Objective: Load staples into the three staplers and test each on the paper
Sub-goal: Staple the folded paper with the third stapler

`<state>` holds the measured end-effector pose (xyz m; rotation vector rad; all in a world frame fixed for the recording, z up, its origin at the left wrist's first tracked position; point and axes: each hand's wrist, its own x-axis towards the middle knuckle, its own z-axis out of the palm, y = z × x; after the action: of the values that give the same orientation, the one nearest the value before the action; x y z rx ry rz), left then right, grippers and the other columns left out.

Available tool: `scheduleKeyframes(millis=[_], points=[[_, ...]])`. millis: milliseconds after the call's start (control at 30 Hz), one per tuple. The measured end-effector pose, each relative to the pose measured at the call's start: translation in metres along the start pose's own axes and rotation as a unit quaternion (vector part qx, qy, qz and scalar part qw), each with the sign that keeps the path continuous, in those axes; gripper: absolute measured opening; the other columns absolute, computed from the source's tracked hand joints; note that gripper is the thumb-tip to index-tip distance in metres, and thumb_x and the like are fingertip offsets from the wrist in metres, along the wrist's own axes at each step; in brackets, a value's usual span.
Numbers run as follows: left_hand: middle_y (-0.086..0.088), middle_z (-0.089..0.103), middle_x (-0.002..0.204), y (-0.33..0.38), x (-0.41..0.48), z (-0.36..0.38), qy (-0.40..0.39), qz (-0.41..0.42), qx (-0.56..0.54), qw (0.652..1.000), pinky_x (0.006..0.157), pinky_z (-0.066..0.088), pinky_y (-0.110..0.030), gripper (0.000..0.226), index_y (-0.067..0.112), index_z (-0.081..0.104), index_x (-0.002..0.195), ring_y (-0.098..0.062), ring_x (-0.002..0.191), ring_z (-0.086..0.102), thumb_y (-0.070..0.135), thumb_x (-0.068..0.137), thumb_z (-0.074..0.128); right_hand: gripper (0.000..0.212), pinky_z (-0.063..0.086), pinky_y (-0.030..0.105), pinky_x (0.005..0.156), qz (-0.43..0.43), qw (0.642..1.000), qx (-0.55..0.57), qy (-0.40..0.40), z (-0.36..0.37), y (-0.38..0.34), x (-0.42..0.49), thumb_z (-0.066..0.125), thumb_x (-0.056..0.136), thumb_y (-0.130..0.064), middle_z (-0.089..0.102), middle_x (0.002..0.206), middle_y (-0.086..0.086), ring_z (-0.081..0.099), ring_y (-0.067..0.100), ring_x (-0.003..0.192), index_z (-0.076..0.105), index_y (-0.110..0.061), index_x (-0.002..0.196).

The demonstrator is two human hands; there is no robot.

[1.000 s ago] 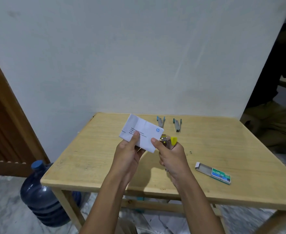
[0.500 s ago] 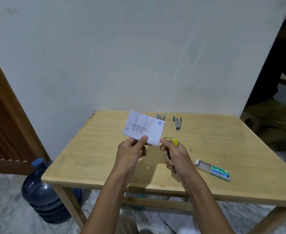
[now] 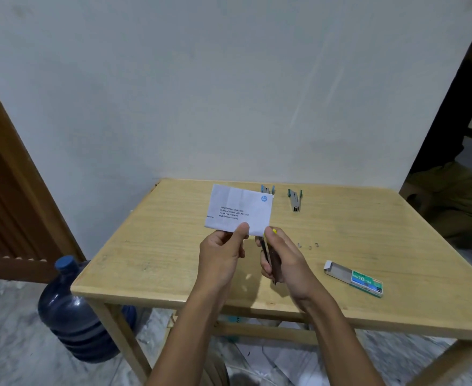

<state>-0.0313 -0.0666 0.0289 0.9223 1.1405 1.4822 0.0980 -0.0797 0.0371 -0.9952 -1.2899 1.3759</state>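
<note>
Pinching paper (image 3: 240, 210) at its lower edge, left fingers (image 3: 241, 231); right fingers (image 3: 265, 264) clasp stapler (image 3: 273, 263) (yellow-tipped).

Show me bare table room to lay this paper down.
Widest bare patch: table's left half, between its left edge and the left hand. Crowded: blue stapler, green stapler at the far edge; loose staples, staple box beside the right hand.
</note>
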Motion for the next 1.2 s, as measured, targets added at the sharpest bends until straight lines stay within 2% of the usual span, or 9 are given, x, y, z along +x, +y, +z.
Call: scheduleKeyframes(millis=[167,367,500,567,667,767,900,1067,1200], points=[[0.002,0.053,0.056,-0.001,-0.002,-0.001,0.014,0.019,0.053,0.998,0.068,0.044,-0.034,0.024,0.013,0.067,0.068,-0.013,0.056,0.047,0.025,0.088,0.071,0.035,0.032,0.016,0.044,-0.001,0.999,-0.027,0.022,0.004,0.003,0.0,0.043,0.095,-0.046,0.046,0.066,0.001,0.039,0.009,0.047,0.053,-0.013,0.101],[0.007,0.061,0.062,-0.002,-0.002,-0.006,0.008,0.036,0.074,0.997,0.06,0.045,-0.021,0.018,0.012,0.069,0.075,-0.007,0.052,0.049,0.024,0.089,0.07,0.031,0.033,0.016,0.044,-0.002,1.0,-0.027,0.016,0.0,0.004,0.0,0.046,0.097,-0.04,0.049,0.073,0.001,0.043,0.007,0.048,0.057,-0.012,0.107],[0.014,0.071,0.069,-0.002,-0.004,-0.004,0.0,0.053,0.082,0.995,0.058,0.045,-0.012,0.011,0.012,0.074,0.085,0.004,0.055,0.057,0.021,0.089,0.07,0.041,0.035,0.016,0.049,-0.011,0.998,-0.057,-0.006,0.002,0.007,0.001,0.05,0.087,-0.051,0.047,0.065,0.002,0.042,0.009,0.053,0.057,-0.018,0.11],[0.011,0.071,0.071,-0.002,-0.006,-0.004,-0.015,0.052,0.095,0.994,0.06,0.045,-0.014,0.012,0.012,0.075,0.085,0.003,0.055,0.056,0.022,0.09,0.069,0.043,0.037,0.016,0.051,-0.022,0.998,-0.059,-0.003,0.002,0.01,0.002,0.052,0.084,-0.053,0.047,0.065,0.002,0.044,0.009,0.055,0.058,-0.02,0.112],[0.001,0.061,0.065,-0.003,-0.005,-0.008,-0.016,0.038,0.121,0.992,0.062,0.045,-0.025,0.021,0.013,0.072,0.077,-0.009,0.056,0.052,0.03,0.09,0.069,0.043,0.037,0.019,0.052,-0.023,0.998,-0.05,0.01,-0.002,0.011,0.004,0.052,0.083,-0.054,0.048,0.064,0.003,0.044,0.011,0.056,0.059,-0.021,0.111],[0.0,0.059,0.062,-0.003,-0.003,-0.012,-0.029,0.027,0.122,0.992,0.066,0.044,-0.032,0.024,0.013,0.071,0.074,-0.013,0.057,0.05,0.031,0.089,0.069,0.044,0.035,0.02,0.049,-0.013,0.999,-0.038,0.013,-0.006,0.01,0.004,0.055,0.081,-0.053,0.049,0.061,0.0,0.043,0.012,0.054,0.06,-0.018,0.109],[0.004,0.058,0.059,-0.001,-0.001,-0.014,-0.051,0.022,0.111,0.992,0.067,0.043,-0.035,0.023,0.012,0.071,0.074,-0.015,0.058,0.05,0.029,0.089,0.07,0.044,0.037,0.017,0.047,0.0,1.0,-0.012,0.004,-0.01,0.007,0.003,0.06,0.084,-0.047,0.054,0.064,0.005,0.045,0.012,0.052,0.062,-0.011,0.11],[0.009,0.057,0.056,-0.002,0.001,-0.014,-0.068,0.021,0.101,0.992,0.067,0.043,-0.034,0.021,0.012,0.071,0.075,-0.014,0.056,0.048,0.028,0.089,0.07,0.051,0.023,0.03,0.05,0.019,1.0,-0.024,-0.003,-0.015,0.009,0.004,0.062,0.08,-0.057,0.059,0.069,0.005,0.047,0.012,0.055,0.063,-0.017,0.113],[0.012,0.058,0.055,-0.002,0.001,-0.014,-0.072,0.021,0.104,0.992,0.065,0.044,-0.031,0.019,0.013,0.07,0.075,-0.012,0.055,0.048,0.026,0.09,0.069,0.049,0.026,0.028,0.048,0.016,1.0,-0.012,-0.006,-0.016,0.01,0.004,0.062,0.083,-0.05,0.058,0.068,0.004,0.047,0.012,0.054,0.063,-0.012,0.114]])
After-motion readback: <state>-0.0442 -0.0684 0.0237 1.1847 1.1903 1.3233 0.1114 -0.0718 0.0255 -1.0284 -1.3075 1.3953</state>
